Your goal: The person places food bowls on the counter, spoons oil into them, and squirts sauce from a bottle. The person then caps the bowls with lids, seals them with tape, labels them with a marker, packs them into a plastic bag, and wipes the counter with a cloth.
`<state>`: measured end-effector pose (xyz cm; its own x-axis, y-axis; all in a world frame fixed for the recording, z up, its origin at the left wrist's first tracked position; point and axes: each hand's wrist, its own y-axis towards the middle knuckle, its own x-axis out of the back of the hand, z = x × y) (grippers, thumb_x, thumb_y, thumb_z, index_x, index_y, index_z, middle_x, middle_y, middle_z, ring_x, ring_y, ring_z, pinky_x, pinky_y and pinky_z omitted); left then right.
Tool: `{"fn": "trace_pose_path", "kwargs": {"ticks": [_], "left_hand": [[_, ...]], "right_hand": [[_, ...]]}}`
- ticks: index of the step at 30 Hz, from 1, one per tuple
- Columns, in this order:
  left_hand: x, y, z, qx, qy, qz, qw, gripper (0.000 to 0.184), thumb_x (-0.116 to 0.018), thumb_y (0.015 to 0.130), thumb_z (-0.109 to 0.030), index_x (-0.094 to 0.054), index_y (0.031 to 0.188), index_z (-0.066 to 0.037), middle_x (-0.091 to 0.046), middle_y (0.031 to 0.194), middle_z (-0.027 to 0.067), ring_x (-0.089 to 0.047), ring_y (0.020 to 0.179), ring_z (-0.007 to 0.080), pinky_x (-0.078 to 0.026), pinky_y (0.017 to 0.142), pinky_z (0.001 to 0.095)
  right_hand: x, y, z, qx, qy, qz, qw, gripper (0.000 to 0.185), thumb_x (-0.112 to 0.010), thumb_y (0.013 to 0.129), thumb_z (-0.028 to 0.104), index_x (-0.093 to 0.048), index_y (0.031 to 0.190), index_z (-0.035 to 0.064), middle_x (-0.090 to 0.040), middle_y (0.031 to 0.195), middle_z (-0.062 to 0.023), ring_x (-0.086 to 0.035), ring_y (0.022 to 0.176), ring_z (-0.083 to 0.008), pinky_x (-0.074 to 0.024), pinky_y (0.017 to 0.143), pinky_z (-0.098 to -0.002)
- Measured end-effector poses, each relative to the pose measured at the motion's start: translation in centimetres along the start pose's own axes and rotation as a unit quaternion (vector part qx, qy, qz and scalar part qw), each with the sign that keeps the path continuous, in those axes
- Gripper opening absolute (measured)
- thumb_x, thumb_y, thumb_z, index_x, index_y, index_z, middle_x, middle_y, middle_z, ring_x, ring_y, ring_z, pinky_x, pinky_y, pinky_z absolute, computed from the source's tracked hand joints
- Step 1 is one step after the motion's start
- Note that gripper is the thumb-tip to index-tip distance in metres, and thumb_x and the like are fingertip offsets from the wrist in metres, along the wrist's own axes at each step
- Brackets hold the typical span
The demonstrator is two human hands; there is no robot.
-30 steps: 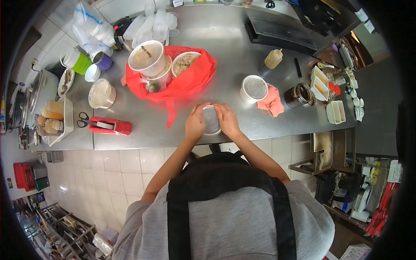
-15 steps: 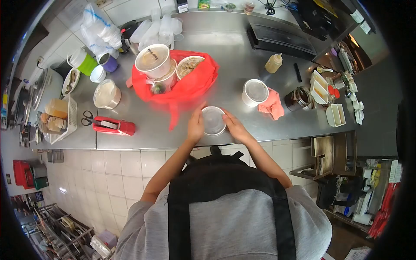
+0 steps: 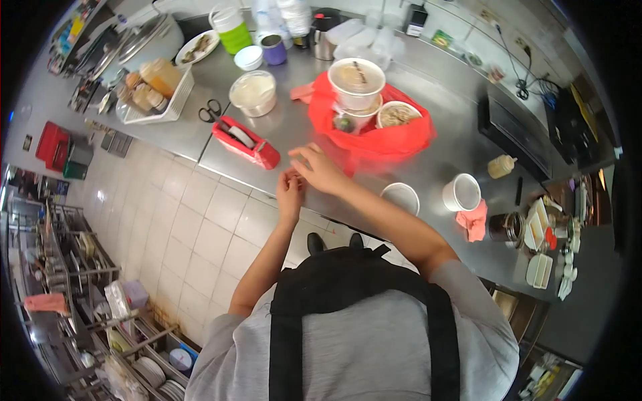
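Observation:
Near the counter's front edge, my left hand (image 3: 290,192) has its fingers curled together; whether anything small is between them is hidden. Just above and touching or nearly touching it, my right hand (image 3: 316,168) has its fingers spread, with nothing visible in it. A red tape dispenser (image 3: 246,143) lies just beyond both hands. The lidded white tub (image 3: 401,199) stands by the front edge, partly behind my right forearm. A red plastic bag (image 3: 374,144) sits open around stacked tubs (image 3: 357,83) and another tub (image 3: 398,114) of food.
Scissors (image 3: 211,111) lie left of the dispenser, near a cream-filled tub (image 3: 253,93). A white basket (image 3: 175,95) of bottles is farther left. On the right are another white tub (image 3: 461,192), a pink cloth (image 3: 473,220), a sauce bottle (image 3: 501,166) and a dark jar (image 3: 506,228).
The view has turned left. Both hands have left the lidded tub and moved left to beside the tape dispenser, with the right forearm now reaching across the tub.

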<state>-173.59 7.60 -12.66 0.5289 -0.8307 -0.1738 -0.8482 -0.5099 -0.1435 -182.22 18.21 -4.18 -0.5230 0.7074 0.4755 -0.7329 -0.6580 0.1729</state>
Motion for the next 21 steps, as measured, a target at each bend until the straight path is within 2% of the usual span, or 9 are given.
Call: {"fn": "trace_pose_path", "kwargs": {"ticks": [2,4,7,10,13,15,18,19,21], "left_hand": [[2.2,-0.1,-0.9,0.004,0.018,-0.044,0.999,0.025,-0.043,0.099,-0.01,-0.055,0.119,-0.003,-0.064,0.108,0.0074,-0.063,0.091,0.0145,-0.049,0.078,0.0271],[3.4,-0.5,-2.4,0.007,0.016,-0.059,0.998,0.025,-0.041,0.098,-0.007,-0.055,0.117,-0.003,-0.064,0.106,0.0077,-0.063,0.089,0.0151,-0.05,0.077,0.0277],[4.5,-0.2,-2.8,-0.016,0.042,-0.069,0.997,0.024,-0.041,0.098,-0.009,-0.056,0.117,-0.003,-0.065,0.105,0.0073,-0.064,0.087,0.0152,-0.05,0.076,0.0278],[4.6,0.5,-2.7,-0.031,0.051,-0.066,0.996,0.024,-0.043,0.099,-0.015,-0.056,0.116,-0.004,-0.065,0.105,0.0069,-0.064,0.088,0.0158,-0.049,0.075,0.0274],[4.3,1.9,-3.4,-0.015,-0.003,-0.073,0.997,0.032,-0.045,0.1,-0.028,-0.06,0.114,-0.004,-0.065,0.104,0.0068,-0.064,0.089,0.0164,-0.049,0.074,0.0268],[4.7,2.8,-4.0,0.001,-0.042,-0.09,0.995,0.041,-0.045,0.1,-0.039,-0.062,0.112,-0.004,-0.067,0.104,0.0066,-0.065,0.091,0.0161,-0.048,0.076,0.0269],[4.8,4.1,-5.4,0.048,-0.042,-0.065,0.996,0.055,-0.043,0.099,-0.051,-0.063,0.113,-0.002,-0.069,0.104,0.0061,-0.065,0.089,0.0141,-0.047,0.079,0.0279],[4.0,4.0,-6.6,0.062,-0.025,-0.086,0.994,0.061,-0.043,0.097,-0.057,-0.066,0.108,-0.002,-0.071,0.098,0.0058,-0.064,0.086,0.0118,-0.045,0.081,0.0279],[3.5,4.3,-7.4,0.066,0.018,-0.107,0.992,0.059,-0.051,0.094,-0.056,-0.069,0.098,0.0,-0.072,0.091,0.0062,-0.064,0.082,0.0132,-0.045,0.075,0.027]], "right_hand": [[-3.7,5.4,-2.0,-0.134,0.18,0.06,0.973,0.036,-0.051,0.097,0.034,-0.059,0.121,0.0083,-0.056,0.118,-0.0144,-0.059,0.1,-0.0284,-0.0461,0.089,-0.0379],[-7.1,9.5,-3.6,-0.175,0.102,0.021,0.979,0.045,-0.049,0.097,0.043,-0.059,0.122,0.0078,-0.059,0.118,-0.0126,-0.061,0.099,-0.0224,-0.0476,0.087,-0.0372],[-7.3,12.1,0.0,-0.216,-0.052,0.085,0.971,0.047,-0.055,0.093,0.046,-0.062,0.119,0.0068,-0.061,0.116,-0.0135,-0.061,0.1,-0.0212,-0.0476,0.087,-0.0358],[-7.5,13.1,0.1,-0.173,-0.014,0.162,0.971,0.04,-0.062,0.089,0.042,-0.068,0.104,0.0052,-0.058,0.125,-0.0162,-0.057,0.108,-0.0241,-0.046,0.091,-0.0364],[-4.1,9.2,0.9,-0.222,0.257,0.209,0.917,0.032,-0.067,0.086,0.037,-0.069,0.089,0.0056,-0.051,0.134,-0.0173,-0.053,0.116,-0.0253,-0.0437,0.094,-0.0367],[1.7,2.2,2.8,-0.064,0.064,0.106,0.99,0.029,-0.069,0.084,0.033,-0.066,0.079,0.0049,-0.046,0.138,-0.0141,-0.05,0.119,-0.021,-0.0432,0.094,-0.037],[11.4,-6.7,5.9,-0.132,0.128,0.155,0.971,0.022,-0.07,0.083,0.026,-0.065,0.079,0.0045,-0.049,0.133,-0.0109,-0.05,0.115,-0.0195,-0.0397,0.096,-0.0334],[13.5,-9.4,5.0,-0.125,0.125,0.149,0.973,0.021,-0.07,0.084,0.024,-0.063,0.077,0.0044,-0.051,0.13,-0.0104,-0.05,0.114,-0.0194,-0.0396,0.095,-0.0326],[15.5,-12.9,3.9,-0.127,0.12,0.124,0.977,0.021,-0.07,0.084,0.023,-0.062,0.078,0.0046,-0.054,0.125,-0.0103,-0.051,0.113,-0.0205,-0.0403,0.093,-0.0326]]}}
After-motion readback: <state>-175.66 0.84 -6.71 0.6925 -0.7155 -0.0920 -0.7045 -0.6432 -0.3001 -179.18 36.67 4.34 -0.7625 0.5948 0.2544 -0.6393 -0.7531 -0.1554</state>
